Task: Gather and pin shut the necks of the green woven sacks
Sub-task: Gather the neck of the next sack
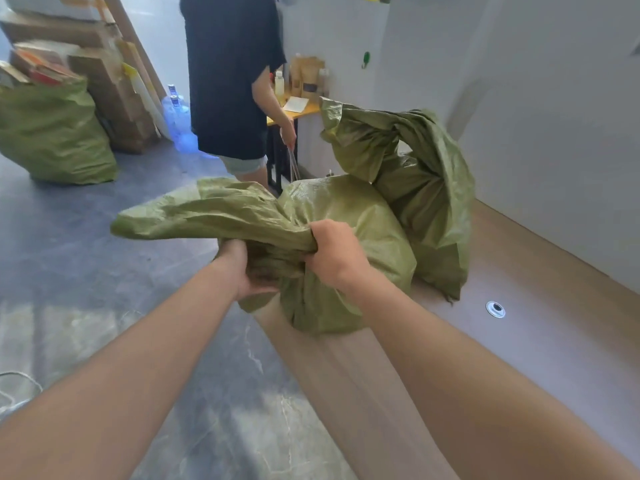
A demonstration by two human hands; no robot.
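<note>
Both hands bunch the neck of the nearest green sack (pixel 346 216).

The left hand (pixel 242 268) grips the gathered cloth from below and the right hand (pixel 334 252) clamps it from above — likely to hold the neck tight for pinning. The loose flap (pixel 194 216) runs long and flat, pointing away to the left of both hands — the sack's bulk sits just beyond the right hand.

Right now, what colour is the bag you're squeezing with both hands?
The sack is olive green with a fine woven texture, seen best in the head view.
</note>
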